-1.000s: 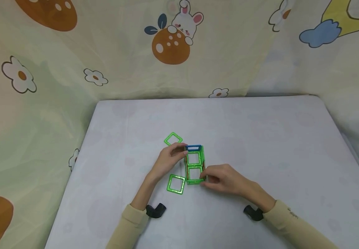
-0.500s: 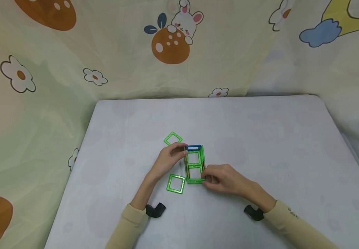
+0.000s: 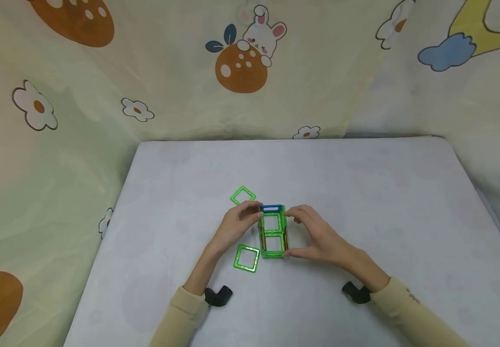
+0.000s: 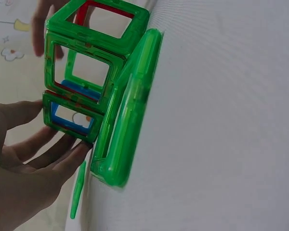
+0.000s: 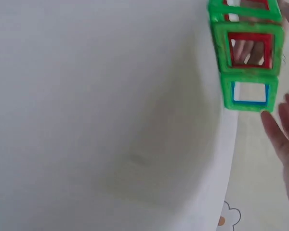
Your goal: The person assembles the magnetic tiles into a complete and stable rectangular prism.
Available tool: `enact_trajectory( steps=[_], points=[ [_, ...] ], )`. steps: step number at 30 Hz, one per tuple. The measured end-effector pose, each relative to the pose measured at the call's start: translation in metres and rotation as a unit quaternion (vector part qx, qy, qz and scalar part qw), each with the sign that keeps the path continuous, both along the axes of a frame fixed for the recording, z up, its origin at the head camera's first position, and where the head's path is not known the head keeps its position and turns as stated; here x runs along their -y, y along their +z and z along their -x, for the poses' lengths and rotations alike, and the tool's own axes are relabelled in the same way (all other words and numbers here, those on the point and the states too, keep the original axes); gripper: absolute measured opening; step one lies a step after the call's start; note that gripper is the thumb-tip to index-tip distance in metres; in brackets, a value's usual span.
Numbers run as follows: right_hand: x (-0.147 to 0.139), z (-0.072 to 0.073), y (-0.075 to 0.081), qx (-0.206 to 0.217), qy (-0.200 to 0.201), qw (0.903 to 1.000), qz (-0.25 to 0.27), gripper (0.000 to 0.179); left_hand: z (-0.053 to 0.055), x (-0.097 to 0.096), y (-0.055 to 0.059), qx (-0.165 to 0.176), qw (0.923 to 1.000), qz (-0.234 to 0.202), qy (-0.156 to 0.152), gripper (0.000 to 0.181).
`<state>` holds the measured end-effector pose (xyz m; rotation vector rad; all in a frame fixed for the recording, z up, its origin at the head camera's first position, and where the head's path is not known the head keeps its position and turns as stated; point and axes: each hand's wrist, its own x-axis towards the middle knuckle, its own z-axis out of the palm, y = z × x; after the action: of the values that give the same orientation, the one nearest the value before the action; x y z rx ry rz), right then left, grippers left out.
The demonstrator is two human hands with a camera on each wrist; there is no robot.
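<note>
An open-topped box of magnetic tiles (image 3: 272,233) stands on the table, mostly green with some red and a blue tile (image 3: 271,206) at its far end. My left hand (image 3: 231,227) pinches its far left corner between thumb and fingers. Along the right side, my right hand (image 3: 322,239) is spread, thumb by the near corner and fingertips by the far part. In the right wrist view a fingertip (image 5: 267,115) is at the green edge; whether it touches is unclear. One loose green square tile (image 3: 236,255) lies at near left, another green tile (image 3: 236,193) beyond my left hand.
The white-covered table (image 3: 362,183) stretches out on every side of the box. A patterned cloth (image 3: 180,72) hangs behind and beside it. Black wrist devices (image 3: 218,296) stick out from both sleeves.
My right hand has let go of the near right corner and spread its fingers, which moved away toward the far part of that side. The left hand keeps its place. The view has shifted slightly.
</note>
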<state>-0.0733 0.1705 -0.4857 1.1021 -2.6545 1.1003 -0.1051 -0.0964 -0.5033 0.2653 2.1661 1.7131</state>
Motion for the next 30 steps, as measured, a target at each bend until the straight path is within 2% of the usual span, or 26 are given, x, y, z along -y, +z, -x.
enact_trajectory(
  steps=[5,8,11,19,30],
  points=[
    [-0.001,0.007,0.001,0.079,0.007,0.9965,-0.026,0.116,-0.007,-0.002,0.001,-0.001,0.9998,0.019,-0.005,0.059],
    [0.000,0.010,0.002,0.122,0.009,0.9919,-0.036,0.122,-0.012,-0.003,0.004,-0.004,0.9991,0.040,-0.016,0.068],
    [0.001,0.013,0.003,0.145,0.008,0.9884,-0.044,0.125,-0.017,-0.003,0.007,-0.003,0.9982,0.055,-0.025,0.072],
    [0.008,0.017,0.010,0.158,0.015,0.9850,-0.068,0.122,-0.022,-0.003,0.007,-0.008,0.9976,0.063,-0.029,0.071],
    [0.011,0.020,0.009,0.159,0.022,0.9843,-0.074,0.120,-0.022,0.000,0.007,-0.002,0.9979,0.059,-0.028,0.070]
  ],
)
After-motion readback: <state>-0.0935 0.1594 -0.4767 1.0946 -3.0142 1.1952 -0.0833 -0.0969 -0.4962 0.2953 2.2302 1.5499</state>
